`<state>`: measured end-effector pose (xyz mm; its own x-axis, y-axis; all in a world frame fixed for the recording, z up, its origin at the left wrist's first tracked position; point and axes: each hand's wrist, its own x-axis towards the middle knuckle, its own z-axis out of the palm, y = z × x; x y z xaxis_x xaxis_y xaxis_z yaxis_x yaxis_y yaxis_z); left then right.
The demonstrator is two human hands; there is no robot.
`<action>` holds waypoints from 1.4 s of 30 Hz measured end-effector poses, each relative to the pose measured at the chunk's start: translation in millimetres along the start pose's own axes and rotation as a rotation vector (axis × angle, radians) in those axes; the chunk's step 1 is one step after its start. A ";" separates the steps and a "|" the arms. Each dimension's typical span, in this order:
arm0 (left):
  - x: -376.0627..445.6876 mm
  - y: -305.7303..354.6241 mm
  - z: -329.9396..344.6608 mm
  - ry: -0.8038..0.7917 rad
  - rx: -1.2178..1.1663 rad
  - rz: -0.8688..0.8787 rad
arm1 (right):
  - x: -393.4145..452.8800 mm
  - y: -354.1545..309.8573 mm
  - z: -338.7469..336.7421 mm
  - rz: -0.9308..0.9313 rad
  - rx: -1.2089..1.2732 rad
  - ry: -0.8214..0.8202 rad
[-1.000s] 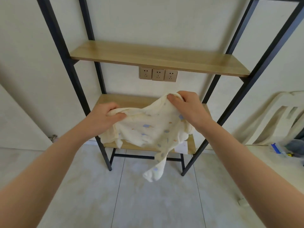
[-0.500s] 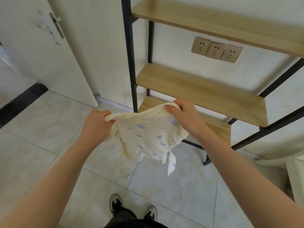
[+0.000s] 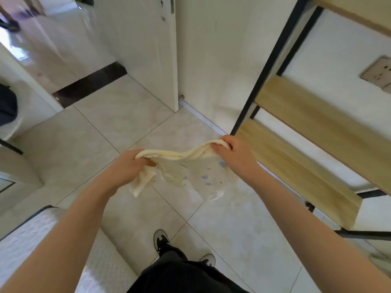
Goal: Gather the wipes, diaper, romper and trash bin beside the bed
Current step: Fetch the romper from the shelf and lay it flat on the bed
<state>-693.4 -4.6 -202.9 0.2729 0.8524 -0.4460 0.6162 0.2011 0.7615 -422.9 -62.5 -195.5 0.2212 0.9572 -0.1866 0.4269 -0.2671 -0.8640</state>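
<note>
Both hands, left hand (image 3: 129, 166) and right hand (image 3: 237, 159), pinch the romper (image 3: 190, 172) taut above the floor (image 3: 118, 123), near the shelf (image 3: 306, 144); its dangling legs could snag the frame or slip loose.

the romper (image 3: 196, 172) hangs between the 2 hands, above the tiled floor (image 3: 131, 127): the left hand (image 3: 129, 166) grips its left end, the right hand (image 3: 237, 157) its right end. the shelf rack (image 3: 313, 132) stands to the right, against the wall, its lower boards just beside the right hand. a wall socket (image 3: 378, 75) sits on the wall behind the rack. the door (image 3: 146, 45) is ahead, left of the rack. the bed (image 3: 31, 242) lies at lower left. the person's 2 shoes (image 3: 160, 240) stand on the floor below the romper.
</note>
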 end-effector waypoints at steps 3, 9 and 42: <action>5.5 -23.0 -33.8 0.080 -0.087 0.001 | 20.6 -9.3 40.8 -0.020 -0.053 -0.112; 13.4 -72.6 -92.4 0.242 -0.256 -0.033 | 43.9 -17.9 126.4 -0.112 -0.262 -0.328; 82.7 -123.7 -308.4 0.894 -0.386 -0.102 | 294.1 -239.9 444.0 -0.727 -0.486 -1.291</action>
<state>-974.9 189.9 -188.9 -0.5265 0.8419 -0.1185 0.2781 0.3023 0.9117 -849.6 332.5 -250.8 -0.9182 0.2675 -0.2920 0.3923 0.5138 -0.7629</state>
